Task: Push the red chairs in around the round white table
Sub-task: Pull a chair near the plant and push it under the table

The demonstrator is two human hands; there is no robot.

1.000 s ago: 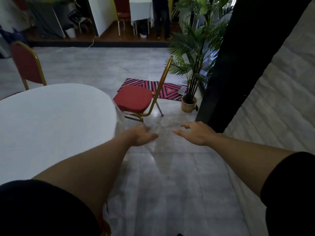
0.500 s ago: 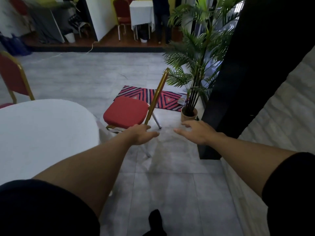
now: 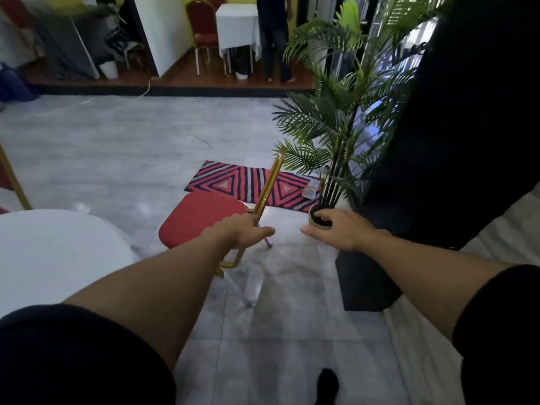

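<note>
Both hands (image 3: pixel 244 230) (image 3: pixel 342 230) reach, empty, toward the red chair (image 3: pixel 201 217).

You wear a black short-sleeved top whose sleeves (image 3: pixel 73 355) end above the elbows, leaving both forearms and hands bare, and a dark shoe (image 3: pixel 327 385) shows below.

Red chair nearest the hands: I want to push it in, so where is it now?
In the head view it stands centre frame, right of the round white table, striped rug behind its backrest, left hand before it.
</note>
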